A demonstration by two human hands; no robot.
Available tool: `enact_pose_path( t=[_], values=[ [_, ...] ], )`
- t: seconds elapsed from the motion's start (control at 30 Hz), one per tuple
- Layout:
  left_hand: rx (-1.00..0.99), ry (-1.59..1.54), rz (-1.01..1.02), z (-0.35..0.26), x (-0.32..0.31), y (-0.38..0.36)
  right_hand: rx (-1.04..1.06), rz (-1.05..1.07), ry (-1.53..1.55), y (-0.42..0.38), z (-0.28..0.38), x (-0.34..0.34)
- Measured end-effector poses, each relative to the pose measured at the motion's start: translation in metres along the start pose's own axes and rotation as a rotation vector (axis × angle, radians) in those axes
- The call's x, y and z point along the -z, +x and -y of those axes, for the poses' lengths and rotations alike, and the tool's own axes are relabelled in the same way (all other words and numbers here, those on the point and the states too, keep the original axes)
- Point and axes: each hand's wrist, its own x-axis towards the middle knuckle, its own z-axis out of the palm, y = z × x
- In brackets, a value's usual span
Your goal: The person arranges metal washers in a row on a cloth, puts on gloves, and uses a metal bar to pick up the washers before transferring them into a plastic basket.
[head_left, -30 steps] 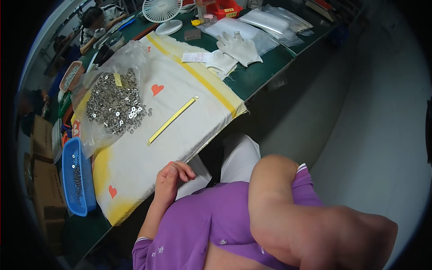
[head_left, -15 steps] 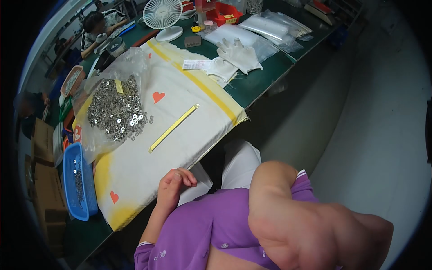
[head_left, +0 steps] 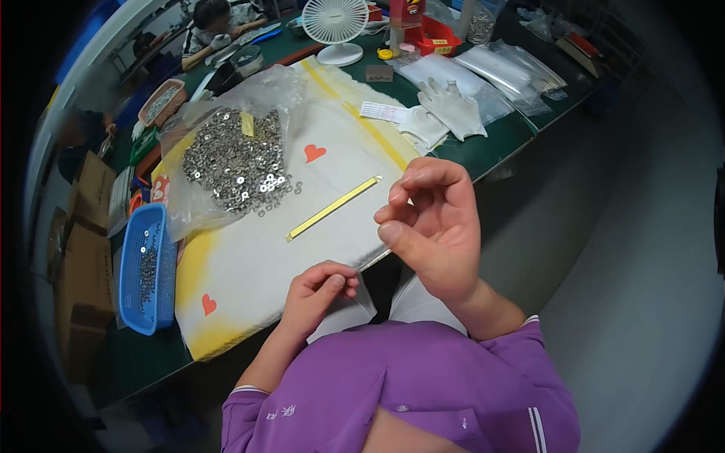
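Observation:
My right hand [head_left: 438, 230] is raised above the front edge of the cloth, its fingers bent and apart from the thumb, with nothing visible between them. My left hand [head_left: 321, 294] rests by the cloth's front edge, fingers loosely curled in and no object showing in it. Between the hands and the pile lies a narrow yellow strip [head_left: 334, 209] with clear ends, flat on the white cloth [head_left: 249, 272]. Farther left, a heap of small metal washers [head_left: 234, 162] spreads over a clear plastic bag [head_left: 189, 208], with a few loose at its right side.
A blue basket [head_left: 157, 283] with metal pieces stands at the left. White gloves [head_left: 453, 109], a paper slip [head_left: 384, 112], plastic bags [head_left: 498, 68], a white fan [head_left: 336, 23] and a red bin [head_left: 434, 34] are toward the back. A co-worker [head_left: 215, 30] sits across.
My right hand has come down from near my head to in front of me. My left hand has moved slightly and its fingers curl more. The view has shifted, moving the table scene rightward.

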Motion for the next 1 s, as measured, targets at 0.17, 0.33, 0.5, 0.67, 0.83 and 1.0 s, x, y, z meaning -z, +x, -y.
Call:
enact_pose_path(
  t=[0.17,0.33,0.5,0.67,0.83,1.0],
  values=[
    [-0.074,0.023,-0.117,-0.029,-0.010,0.012,-0.273,-0.093,0.058,-0.014,-0.027,0.005],
    [-0.220,0.069,-0.145,-0.042,-0.022,0.018,-0.361,-0.020,0.055,-0.020,-0.035,0.004],
    [-0.260,0.086,-0.154,-0.042,-0.021,0.017,-0.412,-0.018,0.072,-0.022,-0.038,0.002],
    [-0.252,0.135,-0.180,-0.040,-0.019,0.017,-0.430,-0.016,0.050,-0.022,-0.040,0.002],
    [-0.258,0.161,-0.184,-0.039,-0.018,0.016,-0.442,-0.027,0.013,-0.022,-0.041,0.002],
    [-0.262,0.227,-0.236,-0.038,-0.019,0.017,-0.418,-0.016,-0.090,-0.023,-0.041,0.001]
  ],
)
